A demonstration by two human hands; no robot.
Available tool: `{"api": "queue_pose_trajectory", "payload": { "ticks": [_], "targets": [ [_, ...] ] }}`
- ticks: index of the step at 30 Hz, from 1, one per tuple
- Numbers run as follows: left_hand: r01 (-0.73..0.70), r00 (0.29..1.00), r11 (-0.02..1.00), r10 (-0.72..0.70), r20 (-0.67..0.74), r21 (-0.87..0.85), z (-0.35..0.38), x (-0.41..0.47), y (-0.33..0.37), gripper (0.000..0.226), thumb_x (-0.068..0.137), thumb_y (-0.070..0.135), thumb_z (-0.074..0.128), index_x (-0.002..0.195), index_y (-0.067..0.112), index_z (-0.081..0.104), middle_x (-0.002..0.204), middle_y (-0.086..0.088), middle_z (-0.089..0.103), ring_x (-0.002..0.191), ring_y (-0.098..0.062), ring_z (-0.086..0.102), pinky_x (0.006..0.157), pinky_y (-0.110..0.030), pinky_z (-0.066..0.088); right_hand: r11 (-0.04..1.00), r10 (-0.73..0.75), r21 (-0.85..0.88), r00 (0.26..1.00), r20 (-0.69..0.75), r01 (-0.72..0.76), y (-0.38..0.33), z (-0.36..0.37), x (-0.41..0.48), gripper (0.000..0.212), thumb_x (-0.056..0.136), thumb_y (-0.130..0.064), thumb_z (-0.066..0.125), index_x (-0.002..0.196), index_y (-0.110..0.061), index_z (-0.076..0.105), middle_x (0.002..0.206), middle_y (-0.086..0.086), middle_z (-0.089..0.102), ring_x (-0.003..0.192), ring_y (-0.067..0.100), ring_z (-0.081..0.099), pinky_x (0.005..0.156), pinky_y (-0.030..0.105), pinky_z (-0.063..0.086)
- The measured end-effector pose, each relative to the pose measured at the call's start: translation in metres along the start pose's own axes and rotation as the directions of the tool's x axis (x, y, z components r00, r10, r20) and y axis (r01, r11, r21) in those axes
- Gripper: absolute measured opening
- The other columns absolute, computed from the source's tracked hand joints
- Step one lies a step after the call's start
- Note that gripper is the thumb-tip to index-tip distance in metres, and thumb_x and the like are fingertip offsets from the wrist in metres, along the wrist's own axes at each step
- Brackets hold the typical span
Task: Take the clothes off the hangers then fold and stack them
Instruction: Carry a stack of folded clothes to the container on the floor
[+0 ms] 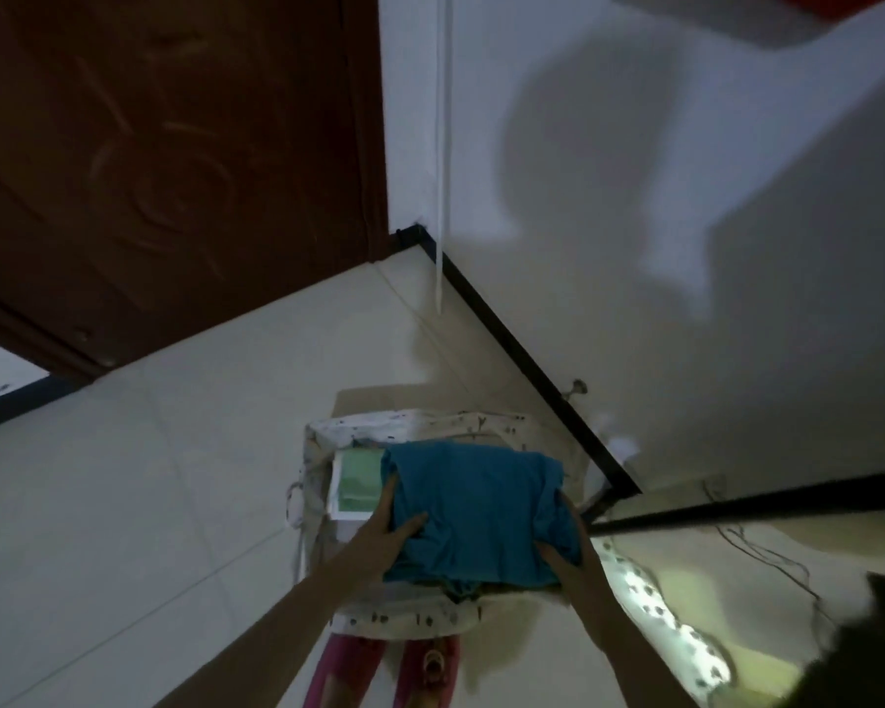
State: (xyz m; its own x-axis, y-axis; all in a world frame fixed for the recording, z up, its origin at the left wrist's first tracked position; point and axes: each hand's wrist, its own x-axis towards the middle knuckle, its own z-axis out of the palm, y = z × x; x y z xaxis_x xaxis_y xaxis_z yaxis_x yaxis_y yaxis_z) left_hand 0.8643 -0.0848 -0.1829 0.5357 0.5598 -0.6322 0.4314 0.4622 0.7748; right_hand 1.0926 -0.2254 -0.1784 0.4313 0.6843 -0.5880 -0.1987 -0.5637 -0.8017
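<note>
Forearms reach in from 6 o'clock above pink-clad legs (pixel 328 671). The left hand (pixel 394 528) grips the folded blue garment (pixel 473 508) at its 9 o'clock edge, thumb on top and fingers (pixel 390 490) laid along the side. The right hand (pixel 565 551) clamps the 3 o'clock edge, thumb over the cloth and fingers hidden beneath.

The garment's long axis runs 9 to 3 between the two hands, directly over a white printed fabric bin (pixel 404 419). Whether it rests on the contents yet, I cannot tell. A green-and-white folded piece (pixel 358 482) peeks out in the bin just beyond the left hand, so the stack probably wants a nudge toward 9 o'clock.

Farther off, a dark door (pixel 175 171) stands at 10 o'clock and a white wall (pixel 634 145) at 1.
</note>
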Motion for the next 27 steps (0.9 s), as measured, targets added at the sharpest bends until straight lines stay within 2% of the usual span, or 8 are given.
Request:
{"api": "queue_pose_trajectory", "payload": {
  "ticks": [3,6,9,11,16,19,24,27],
  "targets": [
    [-0.022,0.996,0.998,0.017,0.090,0.057,0.004,0.094,-0.058,0.082,0.096,0.028,0.049,0.148,0.027,-0.016,0.154,-0.001,0.022,0.119,-0.010,0.041,0.080,-0.002,0.046,0.999,0.017,-0.037,1.000,-0.026,-0.018,0.069,-0.003,0.085,0.065,0.089,-0.004,0.061,0.143,-0.026,0.033,0.143,-0.001,0.040,0.116,0.013,0.046,0.078,0.017,0.050],
    [-0.029,0.994,0.996,0.020,0.112,0.080,0.003,0.190,-0.122,0.083,0.095,0.030,0.050,0.149,0.026,-0.013,0.156,-0.002,0.018,0.124,-0.012,0.038,0.081,0.000,0.044,0.995,0.014,-0.094,0.999,-0.032,-0.017,0.139,-0.001,0.170,0.067,0.088,-0.002,0.061,0.145,-0.023,0.032,0.142,0.001,0.042,0.116,0.013,0.046,0.070,0.012,0.053],
    [-0.052,0.994,0.995,0.044,0.096,0.087,0.008,0.277,-0.181,0.083,0.094,0.036,0.051,0.150,0.029,-0.009,0.157,0.000,0.017,0.131,-0.013,0.035,0.099,-0.016,0.038,0.989,-0.045,-0.143,0.997,-0.067,0.035,0.195,0.004,0.250,0.068,0.087,-0.001,0.062,0.146,-0.014,0.031,0.140,0.008,0.045,0.118,0.017,0.047,0.081,0.018,0.052],
    [-0.063,0.996,0.991,0.054,0.073,0.117,0.013,0.329,-0.212,0.080,0.094,0.037,0.050,0.149,0.030,-0.009,0.157,0.000,0.017,0.133,-0.015,0.034,0.100,-0.018,0.033,0.986,-0.090,-0.145,0.994,-0.067,0.080,0.227,0.006,0.299,0.066,0.088,0.002,0.060,0.145,-0.010,0.031,0.140,0.010,0.045,0.120,0.022,0.049,0.092,0.030,0.049],
    [-0.101,0.989,0.981,0.080,0.128,0.168,0.021,0.428,-0.267,0.081,0.094,0.047,0.046,0.144,0.040,-0.016,0.154,0.004,0.021,0.133,-0.012,0.032,0.109,-0.025,0.030,0.989,-0.108,-0.104,0.994,-0.022,0.106,0.298,0.007,0.397,0.063,0.091,0.003,0.054,0.146,-0.013,0.028,0.142,0.012,0.044,0.119,0.022,0.051,0.092,0.030,0.051],
    [-0.064,0.995,0.993,0.055,0.088,0.103,0.021,0.455,-0.286,0.078,0.094,0.043,0.048,0.147,0.035,-0.008,0.148,0.003,0.029,0.128,-0.016,0.038,0.107,-0.027,0.035,0.994,-0.084,-0.074,0.996,-0.040,0.081,0.324,0.009,0.427,0.061,0.092,0.004,0.051,0.146,-0.008,0.027,0.146,0.016,0.039,0.130,0.031,0.043,0.105,0.044,0.042],
    [-0.114,0.992,0.986,0.105,0.074,0.125,0.010,0.426,-0.272,0.042,0.099,0.027,0.044,0.133,0.040,0.023,0.119,0.024,0.039,0.105,0.006,0.046,0.089,-0.005,0.041,0.993,-0.056,-0.105,0.997,-0.044,0.051,0.297,0.019,0.406,0.055,0.093,-0.002,0.053,0.143,-0.012,0.031,0.140,0.006,0.043,0.130,0.025,0.042,0.106,0.035,0.042],
    [-0.013,0.997,0.982,-0.001,0.073,0.190,-0.009,0.371,-0.244,0.033,0.099,0.010,0.046,0.131,0.010,0.049,0.122,0.002,0.057,0.105,-0.007,0.058,0.096,-0.025,0.049,0.988,0.019,-0.150,0.988,-0.152,-0.042,0.261,0.025,0.350,0.047,0.095,-0.006,0.052,0.140,-0.004,0.038,0.139,0.012,0.046,0.126,0.029,0.046,0.106,0.038,0.041]
  ]
}}
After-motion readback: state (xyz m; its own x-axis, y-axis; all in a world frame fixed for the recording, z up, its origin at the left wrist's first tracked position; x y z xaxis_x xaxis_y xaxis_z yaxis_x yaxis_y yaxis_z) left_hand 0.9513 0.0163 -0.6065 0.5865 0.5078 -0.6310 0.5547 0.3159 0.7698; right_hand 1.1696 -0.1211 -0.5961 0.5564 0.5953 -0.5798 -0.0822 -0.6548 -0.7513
